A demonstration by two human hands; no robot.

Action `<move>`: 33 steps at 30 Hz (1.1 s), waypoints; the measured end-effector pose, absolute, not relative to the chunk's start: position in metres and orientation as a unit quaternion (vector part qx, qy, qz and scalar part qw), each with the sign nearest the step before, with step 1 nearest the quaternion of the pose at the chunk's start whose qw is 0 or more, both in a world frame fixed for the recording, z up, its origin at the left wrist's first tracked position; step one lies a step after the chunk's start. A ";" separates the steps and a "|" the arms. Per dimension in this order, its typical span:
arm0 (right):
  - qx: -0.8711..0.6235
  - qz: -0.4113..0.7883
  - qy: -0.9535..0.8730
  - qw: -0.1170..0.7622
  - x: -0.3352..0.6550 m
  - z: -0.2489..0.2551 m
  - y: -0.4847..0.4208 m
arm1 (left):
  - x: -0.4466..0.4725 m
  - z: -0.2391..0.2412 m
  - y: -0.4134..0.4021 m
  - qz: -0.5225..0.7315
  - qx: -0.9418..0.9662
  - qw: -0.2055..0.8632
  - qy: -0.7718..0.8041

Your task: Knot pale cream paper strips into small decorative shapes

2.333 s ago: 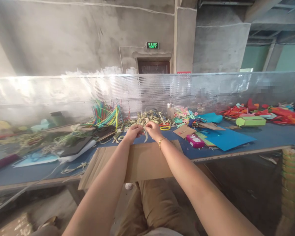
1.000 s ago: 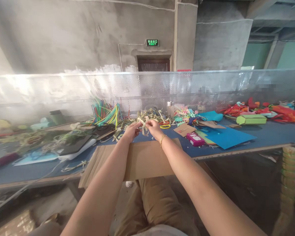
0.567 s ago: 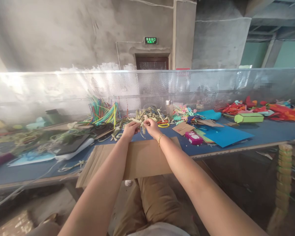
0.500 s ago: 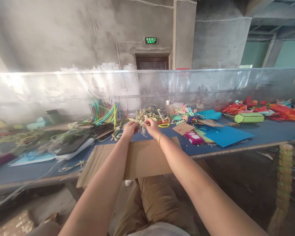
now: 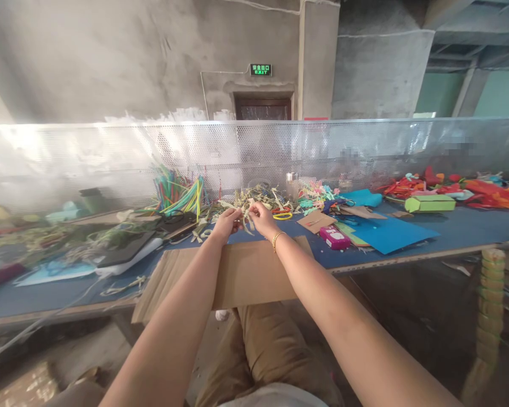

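Observation:
My left hand (image 5: 229, 221) and my right hand (image 5: 263, 219) come close together over the near side of the table, fingers closed in a pinch. Between them is a small bunch of pale greenish strips (image 5: 247, 221), its ends dangling below the fingers. Whether the strips are cloth, paper or leaf I cannot tell. Right behind the hands lies a tangled heap of similar strips (image 5: 265, 196). Under my forearms a brown cardboard sheet (image 5: 254, 274) spans from the table edge over my lap.
To the left are colourful thin stems (image 5: 180, 195) and a black-topped pad (image 5: 129, 249). On the right lie a blue sheet (image 5: 392, 232), a magenta box (image 5: 335, 238), a green box (image 5: 430, 203) and red-orange pieces (image 5: 492, 192). A perforated metal screen (image 5: 263, 144) closes off the back.
The strip end that stuck out to the left above my left hand has dropped from there. My hands stay in nearly the same place, fingers shifting slightly.

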State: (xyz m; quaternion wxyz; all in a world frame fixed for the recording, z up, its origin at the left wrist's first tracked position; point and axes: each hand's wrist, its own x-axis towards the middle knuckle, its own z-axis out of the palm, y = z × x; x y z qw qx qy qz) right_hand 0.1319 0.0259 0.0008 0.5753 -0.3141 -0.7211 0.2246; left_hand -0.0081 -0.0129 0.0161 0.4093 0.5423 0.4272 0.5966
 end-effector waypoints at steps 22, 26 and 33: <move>-0.311 0.209 -0.731 0.570 0.133 0.001 0.026 | -0.013 0.017 -0.009 0.656 0.469 0.413 0.424; -0.307 0.212 -0.729 0.574 0.133 0.000 0.027 | -0.013 0.019 -0.010 0.660 0.460 0.422 0.418; -0.297 0.216 -0.735 0.570 0.132 -0.001 0.027 | -0.010 0.015 -0.013 0.529 0.570 0.484 0.401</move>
